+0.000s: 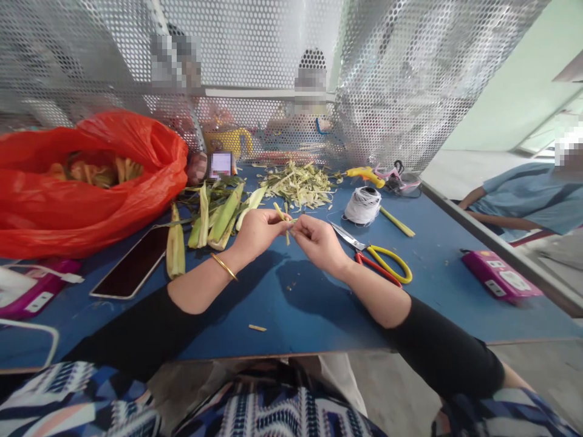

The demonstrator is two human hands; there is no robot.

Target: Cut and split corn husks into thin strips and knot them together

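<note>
Above the middle of the blue table, my left hand (263,232) pinches a small yellow-green leaf strip (279,211) between thumb and fingers. Close against it, my right hand (319,241) is closed on the same small piece, its fingertips nearly touching the left ones. The lower end of a strip pokes down between the hands. Behind them lies a pile of cut leaf scraps (298,184). Long green husk pieces (226,216) rest left of my left hand. Scissors with red and yellow handles (389,262) lie right of my right hand, beside a spool of white thread (362,206).
A red plastic bag (155,176) stands at the left, above a dark phone (132,264). Purple power strips (500,276) sit at both sides. A yellow glue gun (365,176) lies by the perforated metal screen (268,48). A person in blue (528,194) sits at the right.
</note>
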